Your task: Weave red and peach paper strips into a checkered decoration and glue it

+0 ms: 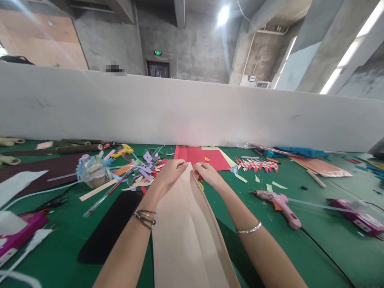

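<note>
A long beige paper sheet [187,236], creased lengthwise, runs from the table's near edge up to both my hands. My left hand [169,173] pinches the sheet's far end from the left, fingers closed on it. Right beside it, my right hand [207,173] grips the same far end from the right. Just beyond my hands lies a red paper sheet [207,157] on the green table [300,248].
A pink glue gun [280,205] lies to the right, a magenta one [358,216] farther right, another [19,234] at the left edge. A cup of scraps [94,170], paper strips, a black sheet [112,226] and rolls sit to the left. A white partition wall [192,112] backs the table.
</note>
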### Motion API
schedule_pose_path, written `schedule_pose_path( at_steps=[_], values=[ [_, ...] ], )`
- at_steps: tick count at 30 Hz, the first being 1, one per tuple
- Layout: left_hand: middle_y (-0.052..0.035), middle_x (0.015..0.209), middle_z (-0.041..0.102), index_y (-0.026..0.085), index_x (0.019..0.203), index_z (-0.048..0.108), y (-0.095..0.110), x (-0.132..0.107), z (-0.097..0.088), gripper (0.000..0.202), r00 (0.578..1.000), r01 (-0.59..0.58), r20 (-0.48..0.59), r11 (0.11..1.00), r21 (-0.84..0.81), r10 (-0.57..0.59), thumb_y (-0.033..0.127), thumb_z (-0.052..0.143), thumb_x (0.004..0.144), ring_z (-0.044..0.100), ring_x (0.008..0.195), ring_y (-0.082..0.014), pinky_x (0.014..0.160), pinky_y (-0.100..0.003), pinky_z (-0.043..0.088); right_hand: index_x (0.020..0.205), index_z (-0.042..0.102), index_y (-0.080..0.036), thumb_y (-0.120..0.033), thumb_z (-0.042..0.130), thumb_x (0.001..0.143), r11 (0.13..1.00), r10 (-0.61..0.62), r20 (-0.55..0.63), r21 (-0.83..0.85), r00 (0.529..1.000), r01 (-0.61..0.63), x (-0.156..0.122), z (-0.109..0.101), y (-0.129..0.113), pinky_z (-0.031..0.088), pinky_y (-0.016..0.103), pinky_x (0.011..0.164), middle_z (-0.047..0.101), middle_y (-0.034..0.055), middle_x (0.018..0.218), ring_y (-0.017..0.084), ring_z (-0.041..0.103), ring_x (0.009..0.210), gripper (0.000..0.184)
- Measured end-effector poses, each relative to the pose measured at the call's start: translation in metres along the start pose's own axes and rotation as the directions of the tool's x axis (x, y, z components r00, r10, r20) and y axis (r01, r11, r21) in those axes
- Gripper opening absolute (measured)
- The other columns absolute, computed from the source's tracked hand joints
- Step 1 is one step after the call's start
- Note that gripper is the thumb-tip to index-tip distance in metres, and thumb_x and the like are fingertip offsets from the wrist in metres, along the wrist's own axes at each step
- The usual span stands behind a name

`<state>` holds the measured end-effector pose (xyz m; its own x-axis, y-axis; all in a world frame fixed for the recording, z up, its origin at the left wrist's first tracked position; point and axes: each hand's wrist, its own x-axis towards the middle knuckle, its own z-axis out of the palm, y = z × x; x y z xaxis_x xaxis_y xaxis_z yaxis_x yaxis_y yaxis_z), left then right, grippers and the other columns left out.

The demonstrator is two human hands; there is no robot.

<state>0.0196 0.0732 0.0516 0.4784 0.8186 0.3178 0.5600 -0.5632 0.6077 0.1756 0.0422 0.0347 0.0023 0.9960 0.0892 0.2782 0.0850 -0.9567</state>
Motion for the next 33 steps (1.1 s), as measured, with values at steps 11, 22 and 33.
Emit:
schedule_pose_path(
  at_steps=[11,22,33],
  values=[
    [0.0051,0.056,0.029,0.018,0.058,0.036,0.0066,-0.0039,-0.0032,0.032,0.999,0.017,-0.042,0.999,-0.044,-0.019,0.041,0.036,0.081,0.029,0.053,-0.0097,0.05,-0.024,0.021,0.047,0.044,-0.017,-0.039,0.051,0.071,0.998,0.041,-0.022,-0.05,0.999,-0.042,-0.0007,0.0009,-0.0017,0.031,0.022,0.048,0.044,-0.0021,0.044,0.01,0.044,0.047,0.032],
    [0.005,0.056,0.026,0.019,0.058,0.03,0.0041,-0.0021,-0.004,0.031,0.998,0.009,-0.054,0.998,-0.068,-0.013,0.04,0.036,0.08,0.028,0.053,-0.0097,0.051,-0.024,0.02,0.058,0.049,-0.016,-0.036,0.048,0.068,0.998,0.058,0.088,0.031,0.994,-0.061,-0.0032,-0.0048,0.0002,0.03,0.022,0.05,0.042,-0.0048,0.048,0.009,0.04,0.049,0.022],
    [0.0049,0.056,0.026,0.019,0.057,0.029,0.002,-0.0036,-0.0098,0.032,0.995,0.004,-0.101,0.999,-0.054,-0.01,0.039,0.037,0.081,0.028,0.053,-0.0097,0.051,-0.024,0.021,0.056,0.042,-0.018,-0.044,0.047,0.067,0.997,0.066,0.063,0.033,0.996,-0.068,-0.0018,-0.0032,0.0008,0.029,0.023,0.05,0.039,-0.0042,0.05,0.009,0.039,0.05,0.029]
  ],
)
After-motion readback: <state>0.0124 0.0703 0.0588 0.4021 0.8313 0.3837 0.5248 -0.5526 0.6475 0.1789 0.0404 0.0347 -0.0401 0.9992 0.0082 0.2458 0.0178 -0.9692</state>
